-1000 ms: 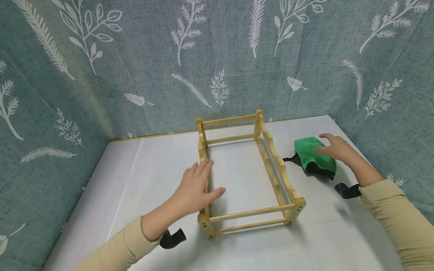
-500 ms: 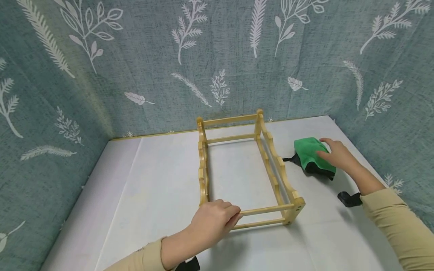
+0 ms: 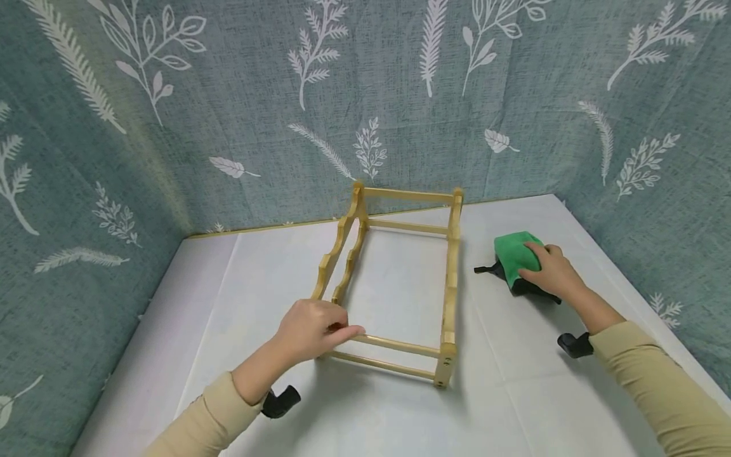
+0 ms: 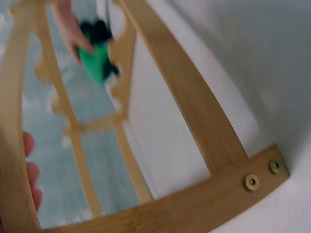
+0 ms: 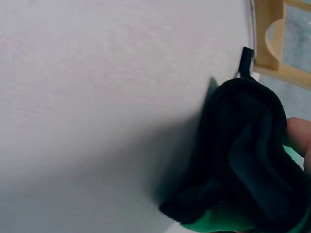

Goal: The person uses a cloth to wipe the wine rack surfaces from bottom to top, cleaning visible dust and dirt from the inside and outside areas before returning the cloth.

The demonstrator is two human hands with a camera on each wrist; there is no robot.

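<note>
A pale wooden rack (image 3: 451, 279) with wavy-edged side pieces stands mid-table. My left hand (image 3: 311, 327) grips its near top rail at the left corner; in the left wrist view its fingertips (image 4: 32, 170) show behind the wooden rail (image 4: 14, 111). To the right of the rack lies a green and black cloth (image 3: 514, 252) with a short black strap. My right hand (image 3: 553, 270) holds that cloth between thumb and fingers. In the right wrist view the cloth's black side (image 5: 243, 145) faces the camera, and part of the thumb shows at the right edge.
The table (image 3: 257, 285) has a white cover with faint creases. Grey-green fabric with white leaf prints (image 3: 257, 127) hangs behind it and along both sides. Black camera mounts (image 3: 281, 402) stick out beneath the wrists.
My left hand has taken hold of the rack's near rail, and the rack has turned, its near end shifting left and its far end right. My right hand has closed onto the cloth.
</note>
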